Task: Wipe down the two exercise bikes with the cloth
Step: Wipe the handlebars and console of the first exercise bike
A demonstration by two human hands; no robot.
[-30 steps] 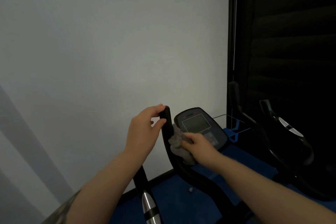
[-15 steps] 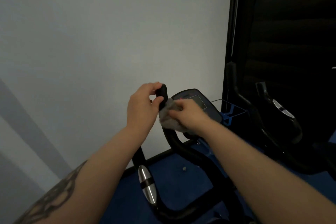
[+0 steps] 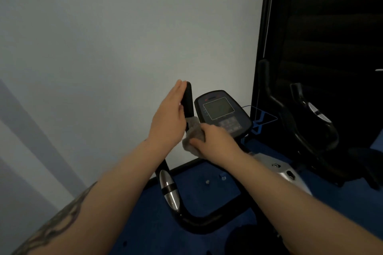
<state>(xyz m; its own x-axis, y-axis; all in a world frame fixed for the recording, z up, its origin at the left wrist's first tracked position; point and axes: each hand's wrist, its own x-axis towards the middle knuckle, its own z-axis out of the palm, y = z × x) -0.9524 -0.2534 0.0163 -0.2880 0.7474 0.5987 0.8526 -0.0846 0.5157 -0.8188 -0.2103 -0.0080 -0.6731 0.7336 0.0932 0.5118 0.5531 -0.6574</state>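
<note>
The cloth (image 3: pixel 193 134) is grey. The near bike (image 3: pixel 199 221) has black handlebars with a chrome sensor banded in black (image 3: pixel 169 189), a dark console (image 3: pixel 222 111) and a silver housing (image 3: pixel 284 172). The second bike (image 3: pixel 306 126) is black. The floor (image 3: pixel 207 196) is blue, the wall (image 3: pixel 124 27) pale grey. A dark tattoo (image 3: pixel 56 225) patterns the left forearm.

Console (image 3: pixel 222 111) crowds handlebar grip (image 3: pixel 189 99).

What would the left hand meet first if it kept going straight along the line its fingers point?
Probably nothing but the pale wall. The left hand lies flat beside the black handlebar grip, fingers straight and aimed up and away past its tip; depth to the wall is unclear.
</note>
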